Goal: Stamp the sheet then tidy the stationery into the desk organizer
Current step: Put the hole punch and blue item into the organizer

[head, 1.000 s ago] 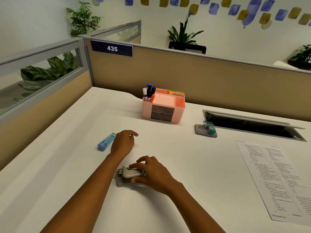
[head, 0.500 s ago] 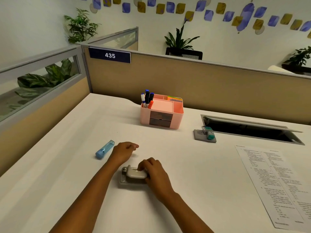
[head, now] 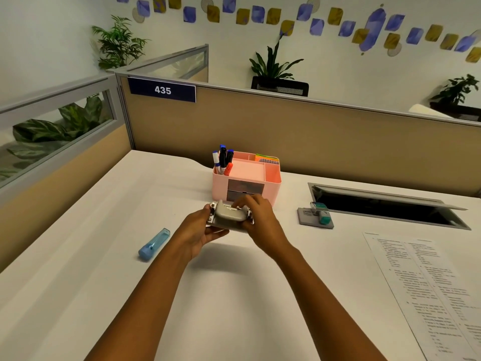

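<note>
Both hands hold a grey hole punch [head: 230, 214] lifted off the white desk, just in front of the pink desk organizer [head: 270, 187]. My left hand [head: 199, 231] cups its left end and underside. My right hand [head: 260, 221] grips its right end from above. The organizer holds several markers [head: 223, 158] in its back left slot and sticky notes at the back right; its front drawers are partly hidden by my hands. A printed sheet [head: 426, 282] lies at the right. A small teal stamp [head: 321, 213] sits on a grey pad [head: 308, 217].
A blue translucent case [head: 154, 244] lies on the desk to the left of my arms. An open cable tray [head: 385, 204] is sunk into the desk at the back right. Beige partition walls enclose the desk behind and to the left.
The hole punch was on the desk under my right hand; now both hands have lifted it and carried it forward to the organizer. My left hand left the desk and joined the grip.
</note>
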The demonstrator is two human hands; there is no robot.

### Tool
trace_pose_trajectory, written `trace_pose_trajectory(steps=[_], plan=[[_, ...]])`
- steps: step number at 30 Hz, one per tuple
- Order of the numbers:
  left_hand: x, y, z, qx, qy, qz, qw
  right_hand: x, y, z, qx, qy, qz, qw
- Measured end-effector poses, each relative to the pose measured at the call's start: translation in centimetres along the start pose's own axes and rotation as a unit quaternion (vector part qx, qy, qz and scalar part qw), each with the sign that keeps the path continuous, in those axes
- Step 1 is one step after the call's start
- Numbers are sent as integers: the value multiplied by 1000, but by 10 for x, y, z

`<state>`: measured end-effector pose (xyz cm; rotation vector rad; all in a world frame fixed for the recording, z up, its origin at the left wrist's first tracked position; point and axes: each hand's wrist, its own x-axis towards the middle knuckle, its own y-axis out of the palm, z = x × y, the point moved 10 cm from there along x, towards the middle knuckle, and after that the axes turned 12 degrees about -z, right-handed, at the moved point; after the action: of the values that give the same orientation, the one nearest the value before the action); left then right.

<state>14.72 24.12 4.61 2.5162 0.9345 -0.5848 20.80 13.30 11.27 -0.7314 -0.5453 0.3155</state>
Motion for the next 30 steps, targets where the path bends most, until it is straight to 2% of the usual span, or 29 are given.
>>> trace_pose_trajectory(steps=[3,4,6,8,11,15,19,22,26,30], plan=[[7,8,-18,12,28,-7,1000,9,-9,-13,143,91,19,985],[9,12,-24,13,35,-8,999,10,-13,-21,218,151,8,964],[14,20,-35,15,46,-11,999,10,-13,-38,346,268,-16,899],[17,29,-43,27,56,-13,998,9,-8,-47,417,345,-17,840],[22,40,-52,44,63,-16,997,10,0,-53,498,413,-29,762],[33,50,-62,67,72,-19,995,21,3,-66,536,452,-51,711],[42,58,-76,87,125,-16,988,39,-3,-82,522,467,-78,709],[47,54,-85,138,182,-42,973,59,-14,-96,508,468,-119,713],[51,34,-80,248,251,-84,932,86,-23,-111,459,464,-159,740],[60,5,-63,339,261,-132,894,104,-13,-122,396,472,-161,771]])
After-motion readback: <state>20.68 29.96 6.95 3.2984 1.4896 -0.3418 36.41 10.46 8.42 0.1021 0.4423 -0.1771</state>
